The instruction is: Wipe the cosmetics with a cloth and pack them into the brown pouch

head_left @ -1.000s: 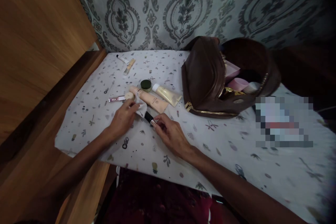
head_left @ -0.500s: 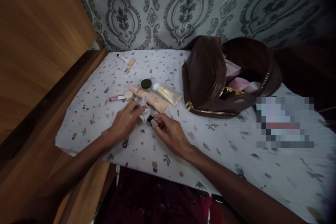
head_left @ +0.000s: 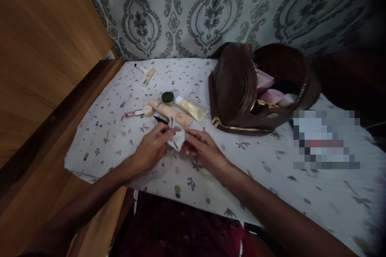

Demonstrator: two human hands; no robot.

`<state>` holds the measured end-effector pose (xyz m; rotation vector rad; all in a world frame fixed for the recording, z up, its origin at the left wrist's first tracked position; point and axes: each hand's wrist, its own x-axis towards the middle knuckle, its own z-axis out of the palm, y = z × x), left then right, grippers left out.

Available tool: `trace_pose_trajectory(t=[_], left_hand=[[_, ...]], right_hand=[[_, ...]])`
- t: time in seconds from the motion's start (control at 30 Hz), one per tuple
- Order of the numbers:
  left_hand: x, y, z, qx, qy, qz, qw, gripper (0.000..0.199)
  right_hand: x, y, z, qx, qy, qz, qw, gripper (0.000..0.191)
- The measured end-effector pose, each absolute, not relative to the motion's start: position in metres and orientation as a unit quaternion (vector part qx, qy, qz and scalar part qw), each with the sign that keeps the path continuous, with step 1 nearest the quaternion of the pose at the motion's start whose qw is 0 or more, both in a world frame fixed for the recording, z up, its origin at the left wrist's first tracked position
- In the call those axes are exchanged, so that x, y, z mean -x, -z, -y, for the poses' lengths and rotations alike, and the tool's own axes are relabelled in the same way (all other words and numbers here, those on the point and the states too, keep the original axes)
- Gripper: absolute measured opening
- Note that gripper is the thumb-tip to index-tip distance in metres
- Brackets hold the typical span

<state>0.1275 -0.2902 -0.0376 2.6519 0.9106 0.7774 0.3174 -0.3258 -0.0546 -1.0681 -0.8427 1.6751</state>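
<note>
My left hand [head_left: 152, 144] pinches a crumpled white cloth [head_left: 177, 138], possibly a wipe. Close against the cloth's right side, my right hand [head_left: 206, 148] is closed on a small black-capped tube, which the cloth and fingers now mostly hide. A dark pointed stick [head_left: 161, 119] lies just beyond my left fingers, partly covered. Behind the hands rest a peach squeeze tube [head_left: 170, 111], a cream tube with a white cap [head_left: 192, 108], a jar with a dark green lid [head_left: 167, 97], a small round cream-coloured container [head_left: 147, 110] and a pink lip gloss tube [head_left: 132, 113].
An unzipped brown bag [head_left: 230, 88] stands at the right with a pink container [head_left: 273, 96] inside. Two slim tubes, one being a yellow tube [head_left: 149, 77], lie at the back left. A blurred item [head_left: 325, 138] is far right. Wooden furniture [head_left: 51, 48] borders the left.
The cloth has moved right and now covers the black cap that was showing before. Both hands have shifted slightly right. The dark pointed stick has come into view.
</note>
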Motion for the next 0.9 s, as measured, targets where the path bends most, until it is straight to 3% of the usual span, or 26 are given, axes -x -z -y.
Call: trace_pose_trajectory(t=[0.17, 0.27, 0.4, 0.7, 0.9], left_hand=[[-0.106, 0.042, 0.244, -0.836, -0.323, -0.422, 0.133, 0.028], [-0.103, 0.043, 0.234, -0.759, -0.401, -0.44, 0.264, 0.023], [-0.124, 0.041, 0.251, -0.681, -0.463, -0.411, 0.39, 0.031], [-0.152, 0.036, 0.269, -0.593, -0.536, -0.406, 0.443, 0.017], [-0.157, 0.026, 0.272, -0.547, -0.533, -0.388, 0.515, 0.023]], right_hand=[[-0.318, 0.054, 0.326, 0.417, -0.722, 0.262, 0.487, 0.044], [-0.317, 0.053, 0.327, 0.397, -0.728, 0.262, 0.494, 0.045], [-0.314, 0.052, 0.33, 0.372, -0.721, 0.3, 0.502, 0.048], [-0.309, 0.052, 0.335, 0.374, -0.674, 0.395, 0.5, 0.049], [-0.31, 0.055, 0.335, 0.378, -0.633, 0.431, 0.52, 0.047]])
